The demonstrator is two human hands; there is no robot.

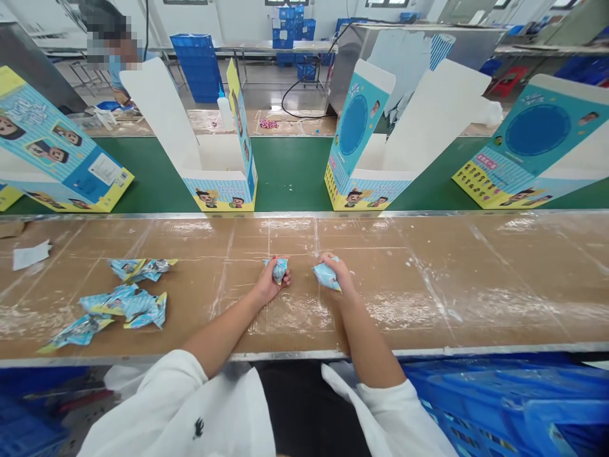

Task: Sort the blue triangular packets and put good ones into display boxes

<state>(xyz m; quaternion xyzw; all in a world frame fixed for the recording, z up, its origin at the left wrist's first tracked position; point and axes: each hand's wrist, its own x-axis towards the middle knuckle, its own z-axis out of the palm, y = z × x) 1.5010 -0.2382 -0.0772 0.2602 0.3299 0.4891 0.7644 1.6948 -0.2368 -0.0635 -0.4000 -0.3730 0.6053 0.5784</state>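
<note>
My left hand point(269, 284) rests on the brown cardboard-covered bench point(451, 279), fingers closed round a small light-blue foil packet point(280, 268). My right hand point(337, 271) lies a short way to its right, closed on a second blue packet point(326, 276) that sticks out to the left of the fist. Both hands sit near the middle of the bench, just below the green conveyor belt point(290, 171). A loose pile of several similar packets point(121, 301) lies on the bench to the far left of my left hand.
Open printed cartons stand on the belt: one at centre-left point(216, 171), one at centre-right point(364, 158), others at the far left point(57, 152) and far right point(528, 149). A white paper scrap point(31, 254) lies at left. Another person point(111, 51) works beyond the belt. Blue crates point(514, 406) sit below right.
</note>
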